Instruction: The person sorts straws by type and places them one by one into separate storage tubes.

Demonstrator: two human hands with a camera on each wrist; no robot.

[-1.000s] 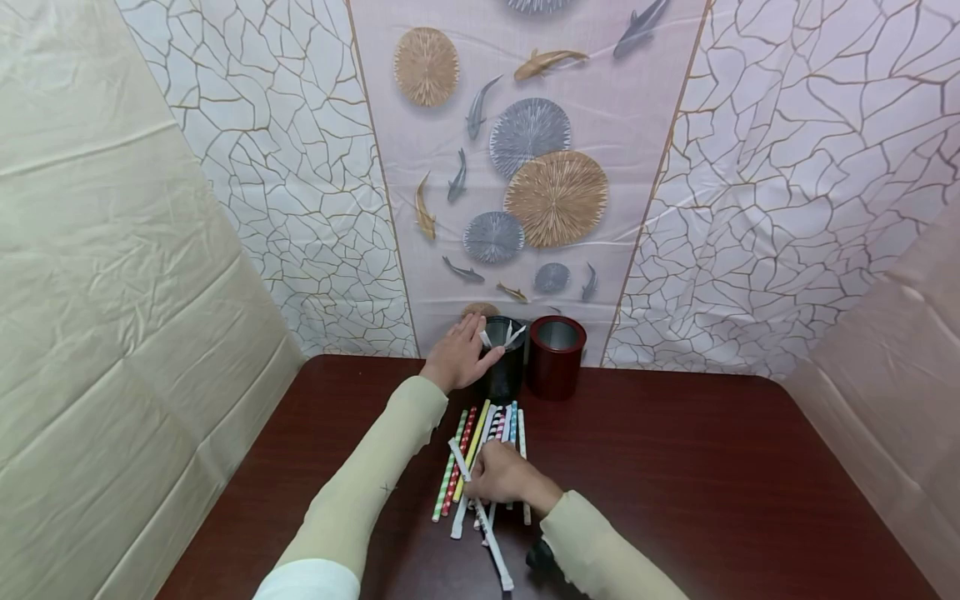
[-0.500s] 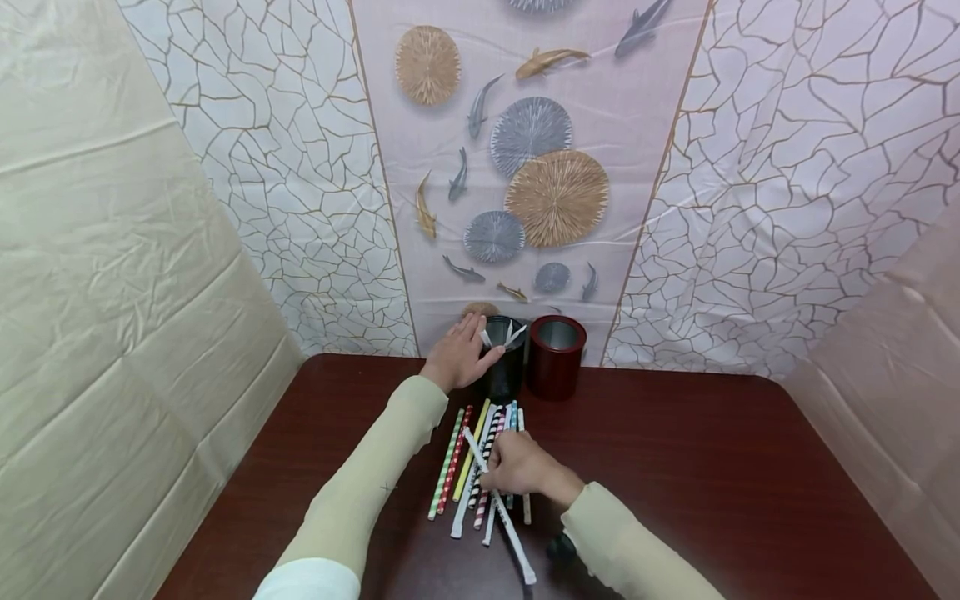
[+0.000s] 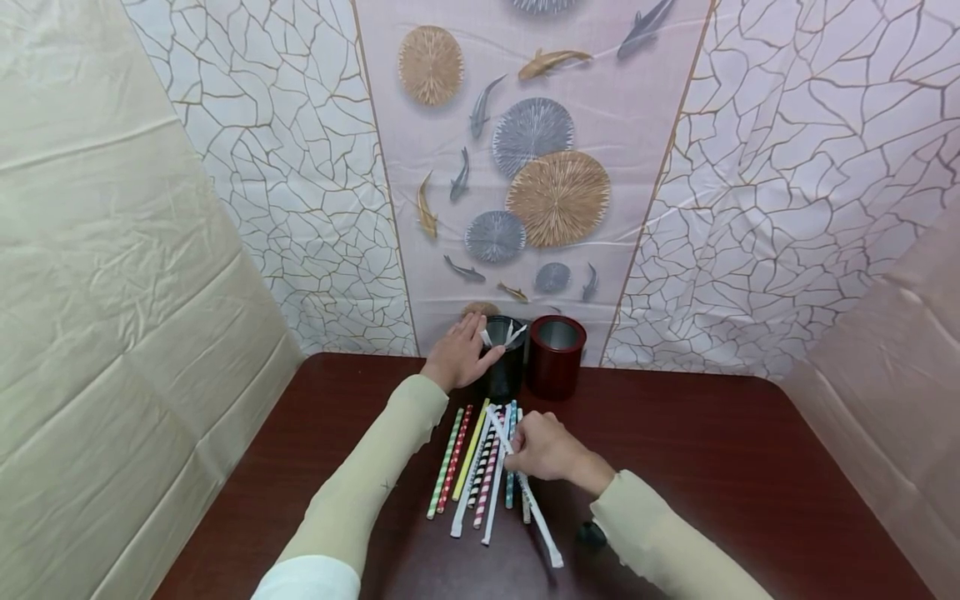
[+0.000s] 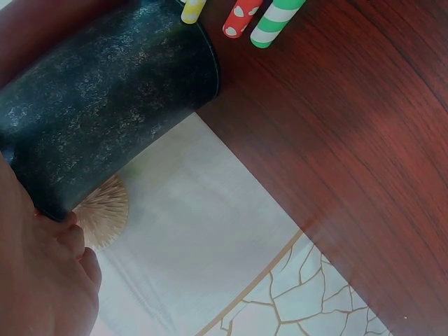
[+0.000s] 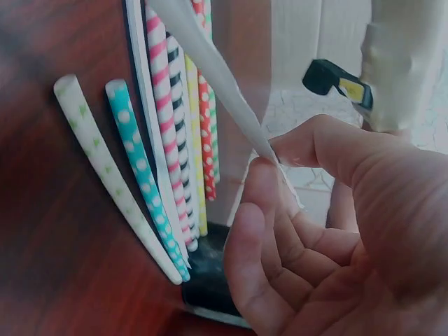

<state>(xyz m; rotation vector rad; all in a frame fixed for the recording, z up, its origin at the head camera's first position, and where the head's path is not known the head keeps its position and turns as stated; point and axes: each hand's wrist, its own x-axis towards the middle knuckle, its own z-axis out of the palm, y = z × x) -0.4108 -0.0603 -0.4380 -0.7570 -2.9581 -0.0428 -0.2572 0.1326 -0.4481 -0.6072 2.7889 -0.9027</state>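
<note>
My left hand [image 3: 471, 350] grips the side of a black cup [image 3: 504, 373] at the table's back edge; the left wrist view shows the cup [image 4: 105, 105] tilted against my palm [image 4: 42, 280]. A few white straws [image 3: 512, 335] stick out of it. My right hand [image 3: 527, 442] pinches a white straw [image 3: 542, 521] between thumb and fingers, lifted slantwise over a row of patterned paper straws [image 3: 472, 467] lying on the table. In the right wrist view the white straw [image 5: 210, 77] runs up from my fingertips [image 5: 269, 168] above those straws [image 5: 168, 140].
A dark red cup [image 3: 557, 357] stands right of the black one, touching it. The brown table [image 3: 712, 483] is boxed in by draped cloth walls at the left, back and right. A small black object [image 3: 591, 534] sits under my right wrist.
My right hand has lifted the white straw off the pile and moved it right and towards the cups. The left hand has stayed on the black cup.
</note>
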